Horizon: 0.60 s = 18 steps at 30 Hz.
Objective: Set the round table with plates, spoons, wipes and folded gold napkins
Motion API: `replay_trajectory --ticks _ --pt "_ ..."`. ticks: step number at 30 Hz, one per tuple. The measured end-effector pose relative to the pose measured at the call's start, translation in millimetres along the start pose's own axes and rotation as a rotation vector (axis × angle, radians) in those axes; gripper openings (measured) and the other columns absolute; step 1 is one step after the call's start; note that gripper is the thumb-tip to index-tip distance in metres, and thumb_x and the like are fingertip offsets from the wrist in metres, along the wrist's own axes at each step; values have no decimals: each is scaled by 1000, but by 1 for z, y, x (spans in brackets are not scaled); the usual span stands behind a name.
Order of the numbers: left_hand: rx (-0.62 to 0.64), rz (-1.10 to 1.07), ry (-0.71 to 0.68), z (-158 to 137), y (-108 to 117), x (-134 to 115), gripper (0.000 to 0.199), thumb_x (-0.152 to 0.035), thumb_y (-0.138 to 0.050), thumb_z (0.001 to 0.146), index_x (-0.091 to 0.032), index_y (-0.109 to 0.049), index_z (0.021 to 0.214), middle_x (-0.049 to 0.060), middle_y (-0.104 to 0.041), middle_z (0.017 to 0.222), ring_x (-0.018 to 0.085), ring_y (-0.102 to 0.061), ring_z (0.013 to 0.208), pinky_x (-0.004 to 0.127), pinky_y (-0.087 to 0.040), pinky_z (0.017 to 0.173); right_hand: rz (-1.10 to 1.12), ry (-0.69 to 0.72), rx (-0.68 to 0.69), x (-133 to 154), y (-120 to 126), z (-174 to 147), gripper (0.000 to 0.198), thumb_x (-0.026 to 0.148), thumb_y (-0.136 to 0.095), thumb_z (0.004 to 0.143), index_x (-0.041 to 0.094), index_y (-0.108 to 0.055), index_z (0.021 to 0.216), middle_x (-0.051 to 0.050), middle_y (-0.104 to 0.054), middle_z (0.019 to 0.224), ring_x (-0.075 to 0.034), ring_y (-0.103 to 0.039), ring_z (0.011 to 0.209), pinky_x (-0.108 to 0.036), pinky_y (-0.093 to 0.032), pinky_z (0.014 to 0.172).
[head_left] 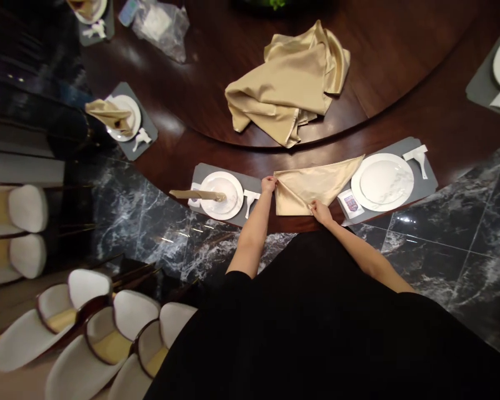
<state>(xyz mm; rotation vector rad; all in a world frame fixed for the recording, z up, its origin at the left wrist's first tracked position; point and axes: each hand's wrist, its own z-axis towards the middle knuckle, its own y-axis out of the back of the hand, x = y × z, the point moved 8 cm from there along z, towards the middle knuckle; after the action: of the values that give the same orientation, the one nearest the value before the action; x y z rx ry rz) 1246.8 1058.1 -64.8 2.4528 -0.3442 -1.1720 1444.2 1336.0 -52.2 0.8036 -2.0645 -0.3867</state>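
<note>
Two hands on one pale gold napkin (304, 189), so it's less about reaching and more about which edge each one has. Napkin lies on the table (170, 158) straight ahead of the person, between two place settings. Left hand (268, 184) has its fingers pinched on the corner at about 10 o'clock. Right hand (321, 213) is down at roughly 5 o'clock, fingers looking closed on the near edge, though the exact grip is too small to swear to. Neither's really nearer, both are touching. Long axis runs roughly 9 to 3, with the loose point poking up toward 2, away from both hands and right next to a white plate (383, 180).

As for the surface: dark glossy wood, with more gold cloths (283, 83) heaped at 12 o'clock on a round centre section (383, 72). Another plate (229, 180) sits at 9 o'clock. Dark marbled floor (441, 233) below, pale chairs (89, 286) over at 8.
</note>
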Motion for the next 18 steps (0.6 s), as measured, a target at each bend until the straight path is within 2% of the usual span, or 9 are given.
replay_trajectory --ticks 4,7,10,13,15,17,18 --pt "-78 169 -77 6 7 -7 18 -19 -72 90 -17 -76 107 7 -79 96 21 -70 93 27 -53 91 -38 -52 3 7 8 1 14 21 -60 104 22 -66 117 -12 -76 115 -26 -68 107 -33 -55 100" --pt "-115 326 -137 1 6 -13 34 -16 -67 96 -16 -72 129 9 -80 100 24 -73 98 30 -52 96 -8 -120 -142 9 35 3 27 26 -55 108 17 -63 132 -22 -66 140 -31 -65 122 -37 -54 108" --pt "-127 375 -220 -21 4 -12 49 -11 -64 96 -15 -64 145 10 -79 103 27 -74 103 32 -51 98 73 -249 -430 0 96 11 46 30 -46 110 9 -51 151 -30 -52 153 -37 -64 127 -45 -53 115" --pt "-153 370 -237 -64 7 10 54 -11 -64 95 -17 -59 148 11 -78 110 28 -74 109 32 -51 100 131 -335 -685 -15 172 25 51 31 -44 110 11 -44 157 -29 -52 151 -38 -68 127 -51 -55 115" --pt "-163 381 -174 -97 11 39 50 -13 -63 95 -18 -60 145 12 -77 115 28 -73 115 34 -52 105 143 -405 -751 -27 216 38 49 30 -50 107 13 -45 153 -28 -58 145 -38 -71 126 -51 -57 113" --pt "-178 394 -81 -128 14 72 43 -16 -64 96 -18 -62 139 16 -74 124 29 -72 122 36 -51 109 169 -461 -744 -36 248 51 46 27 -58 104 12 -49 147 -26 -66 136 -35 -74 119 -49 -59 110" --pt "-185 392 -32 -142 15 88 39 -18 -65 97 -18 -63 136 18 -72 130 30 -71 125 38 -51 111 200 -447 -743 -36 260 56 44 24 -62 102 11 -51 143 -25 -70 130 -32 -75 113 -45 -60 106"
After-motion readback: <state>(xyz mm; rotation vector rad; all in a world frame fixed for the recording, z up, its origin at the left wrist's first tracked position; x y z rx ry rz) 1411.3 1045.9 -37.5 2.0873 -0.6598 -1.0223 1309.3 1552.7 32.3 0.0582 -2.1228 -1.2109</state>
